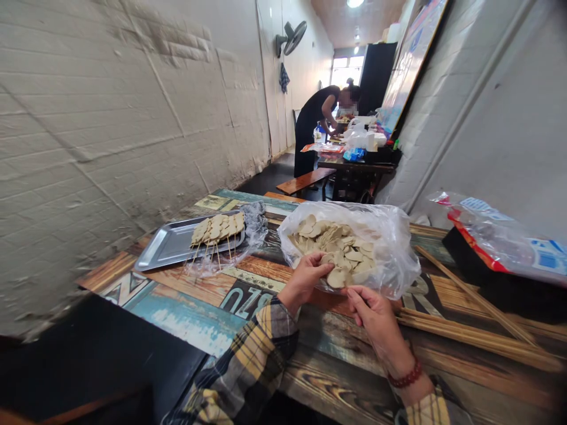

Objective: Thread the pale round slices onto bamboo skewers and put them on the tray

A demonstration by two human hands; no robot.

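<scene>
My left hand (309, 276) is closed, its thumb and fingers pinching a flat beige slice (339, 278) at the front of a clear plastic bag (396, 254). Many similar thin slices (328, 236) fill the open bag. Just to the right, my right hand (371, 310) is closed in a pinch at the slice's near edge, on what looks like a thin bamboo skewer, mostly hidden by the fingers. On the left, a metal tray (170, 241) bears several loaded skewers (218, 229), their bare sticks jutting over its near edge.
Loose bamboo skewers (473, 336) lie on the patterned table (186, 307) at right. Beyond them, a plastic package (509, 236) rests on a dark box. Crumpled clear plastic (253, 227) touches the tray. Farther back, a person (316, 124) bends over another table.
</scene>
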